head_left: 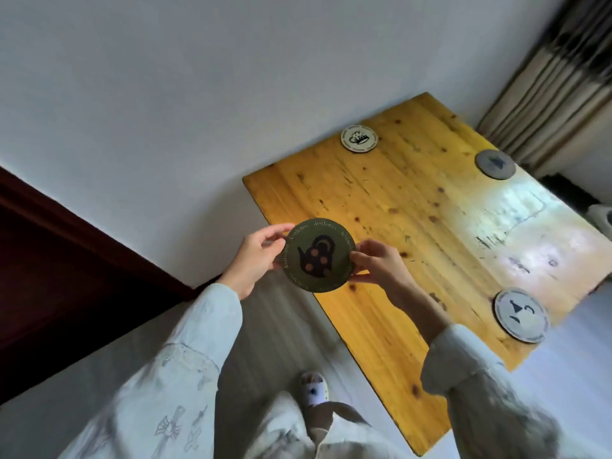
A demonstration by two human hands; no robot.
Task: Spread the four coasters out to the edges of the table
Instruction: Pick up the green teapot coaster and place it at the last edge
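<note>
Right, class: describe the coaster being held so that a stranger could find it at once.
Start at the yellow wooden table and go to its left edge, where the left hand and right hand hold the dark green coaster by its rim. It alone is dark green, with a spotted teapot; the other three lie pale or grey.

Both hands, left [253,256] and right [381,265], hold the green coaster [318,255] over the wooden table's [414,226] edge.
</note>
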